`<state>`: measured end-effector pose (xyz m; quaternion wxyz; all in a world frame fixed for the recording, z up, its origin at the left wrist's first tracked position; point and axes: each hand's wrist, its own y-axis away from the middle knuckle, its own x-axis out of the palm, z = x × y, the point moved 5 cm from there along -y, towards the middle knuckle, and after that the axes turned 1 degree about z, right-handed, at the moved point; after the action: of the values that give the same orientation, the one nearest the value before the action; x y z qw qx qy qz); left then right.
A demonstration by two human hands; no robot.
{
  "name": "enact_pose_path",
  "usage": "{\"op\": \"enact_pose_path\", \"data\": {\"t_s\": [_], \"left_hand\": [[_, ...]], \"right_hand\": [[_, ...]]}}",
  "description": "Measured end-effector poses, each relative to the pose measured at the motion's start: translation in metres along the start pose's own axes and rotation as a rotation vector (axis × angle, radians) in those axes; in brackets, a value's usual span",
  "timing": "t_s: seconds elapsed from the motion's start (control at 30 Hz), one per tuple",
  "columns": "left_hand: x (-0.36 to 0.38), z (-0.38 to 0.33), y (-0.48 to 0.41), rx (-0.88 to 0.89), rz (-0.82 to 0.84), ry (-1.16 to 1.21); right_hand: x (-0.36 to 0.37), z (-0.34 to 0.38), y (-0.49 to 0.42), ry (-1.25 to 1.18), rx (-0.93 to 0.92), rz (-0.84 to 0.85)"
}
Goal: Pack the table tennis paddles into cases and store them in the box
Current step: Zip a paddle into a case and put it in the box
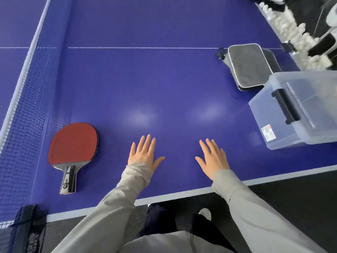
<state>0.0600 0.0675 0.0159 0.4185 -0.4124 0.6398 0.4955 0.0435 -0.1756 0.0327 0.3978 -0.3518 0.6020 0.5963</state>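
A red-faced paddle (73,145) with a black and grey handle lies flat on the blue table (164,79), at the near left beside the net. Grey and black paddle cases (249,64) with white piping lie stacked at the far right. In front of them stands a clear plastic box (299,108) with its lid on and a black latch. My left hand (144,154) rests flat on the table, fingers spread, to the right of the paddle. My right hand (213,158) lies flat and apart from it, left of the box. Neither hand holds anything.
The net (23,99) runs along the left side, its clamp at the near corner. A trough of several white balls (291,31) lines the table's far right edge. The white-edged near rim of the table runs just behind my wrists, with dark floor below.
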Motion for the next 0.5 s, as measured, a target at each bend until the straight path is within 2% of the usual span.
{"op": "enact_pose_path", "data": {"t_s": [0.3, 0.5], "left_hand": [[-0.037, -0.114, -0.021, 0.098, -0.031, -0.099], [-0.069, -0.216, -0.028, 0.102, -0.111, -0.038]], "right_hand": [[-0.049, -0.082, 0.026, -0.115, 0.021, -0.185], [-0.090, -0.168, 0.062, -0.120, -0.009, -0.355]]}}
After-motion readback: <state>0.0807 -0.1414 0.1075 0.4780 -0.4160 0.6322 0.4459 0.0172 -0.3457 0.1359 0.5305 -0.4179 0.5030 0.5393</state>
